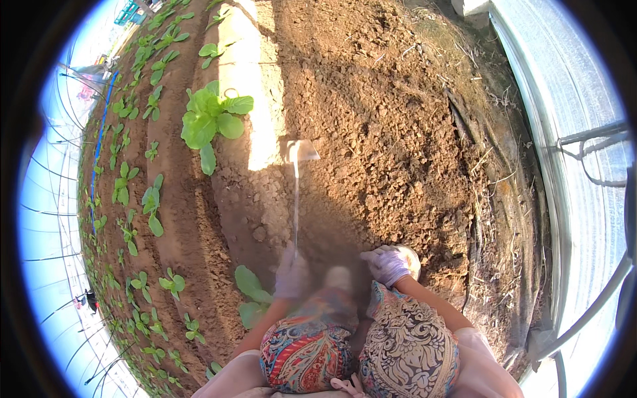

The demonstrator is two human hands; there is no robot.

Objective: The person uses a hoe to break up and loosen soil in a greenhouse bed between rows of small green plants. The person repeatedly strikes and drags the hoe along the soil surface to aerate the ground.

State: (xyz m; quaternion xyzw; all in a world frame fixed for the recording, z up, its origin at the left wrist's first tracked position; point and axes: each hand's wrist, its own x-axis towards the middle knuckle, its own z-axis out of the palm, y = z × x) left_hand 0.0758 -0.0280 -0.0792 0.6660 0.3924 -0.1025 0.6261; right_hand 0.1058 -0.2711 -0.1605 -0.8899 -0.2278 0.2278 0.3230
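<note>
My left hand (pixel 291 276), in a pale purple glove, grips the thin handle (pixel 296 214) of a small hoe. The hoe's flat metal blade (pixel 304 150) rests at the soil surface, where the sunlit strip meets shade. In a matching glove, my right hand (pixel 388 265) lies against the pale toe of my right shoe (pixel 412 261); whether its fingers hold anything is hidden. Between my hands shows the blurred toe of my left shoe (pixel 339 276). A large leafy green plant (pixel 211 117) grows left of the blade, and another, partly hidden plant (pixel 251 293) stands beside my left wrist.
Rows of seedlings (pixel 152 201) fill the soil bed on the left, with a blue hose-like line (pixel 103 124) beyond. Crumbly soil (pixel 383 149) spreads ahead and right. Plastic greenhouse sheeting (pixel 577 94) and a curved pipe (pixel 587 311) bound the right side. My patterned trouser knees (pixel 408 343) are bent below.
</note>
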